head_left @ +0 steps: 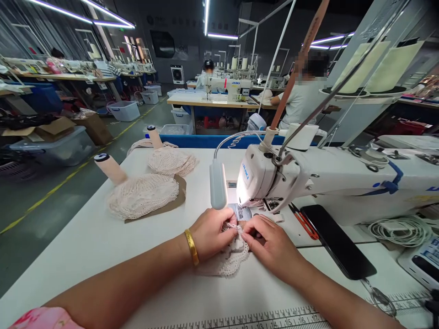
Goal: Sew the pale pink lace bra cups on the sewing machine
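Lying between left hand (211, 234) and right hand (271, 243); lace (236, 257)

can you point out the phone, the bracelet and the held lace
Phone (338, 242): head view, middle of its dark face
Bracelet (191, 247): head view, middle of its gold band
Held lace (233, 257): head view, fabric just below the fingers (227, 236)
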`<state>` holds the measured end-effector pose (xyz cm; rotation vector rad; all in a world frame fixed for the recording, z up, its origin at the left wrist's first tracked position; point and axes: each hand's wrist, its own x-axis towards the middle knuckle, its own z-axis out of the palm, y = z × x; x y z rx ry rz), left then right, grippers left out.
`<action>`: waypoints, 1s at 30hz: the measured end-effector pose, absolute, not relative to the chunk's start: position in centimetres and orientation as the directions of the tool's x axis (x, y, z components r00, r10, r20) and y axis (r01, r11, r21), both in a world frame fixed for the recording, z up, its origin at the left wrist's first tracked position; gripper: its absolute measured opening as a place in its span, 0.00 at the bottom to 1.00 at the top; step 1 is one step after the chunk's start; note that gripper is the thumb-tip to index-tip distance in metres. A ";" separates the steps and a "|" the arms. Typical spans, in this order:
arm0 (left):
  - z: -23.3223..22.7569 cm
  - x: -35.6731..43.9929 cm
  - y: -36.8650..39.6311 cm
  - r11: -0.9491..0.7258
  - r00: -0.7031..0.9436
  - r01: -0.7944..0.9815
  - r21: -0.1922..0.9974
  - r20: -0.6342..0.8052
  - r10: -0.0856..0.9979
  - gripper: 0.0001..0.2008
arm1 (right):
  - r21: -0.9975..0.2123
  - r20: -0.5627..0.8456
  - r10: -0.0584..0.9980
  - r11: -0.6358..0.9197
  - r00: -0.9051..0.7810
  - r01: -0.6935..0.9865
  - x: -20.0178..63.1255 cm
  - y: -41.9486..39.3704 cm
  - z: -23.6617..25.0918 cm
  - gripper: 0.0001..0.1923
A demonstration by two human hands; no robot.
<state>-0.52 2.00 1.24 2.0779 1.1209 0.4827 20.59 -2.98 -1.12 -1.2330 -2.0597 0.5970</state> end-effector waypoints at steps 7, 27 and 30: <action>0.5 -0.1 1.8 -0.458 0.600 0.486 0.744 0.096 0.794 0.18 | -0.696 0.281 0.916 0.399 -0.285 0.597 20.5 -3.2 -0.7 0.05; 0.6 0.1 1.1 -0.512 0.598 0.452 0.731 0.178 0.781 0.09 | -0.672 0.340 0.890 0.456 -0.304 0.583 20.7 -3.0 -0.5 0.07; 0.5 0.1 1.0 -0.530 0.590 0.463 0.710 0.199 0.782 0.13 | -0.640 0.387 0.871 0.490 -0.303 0.592 20.8 -3.0 -0.6 0.08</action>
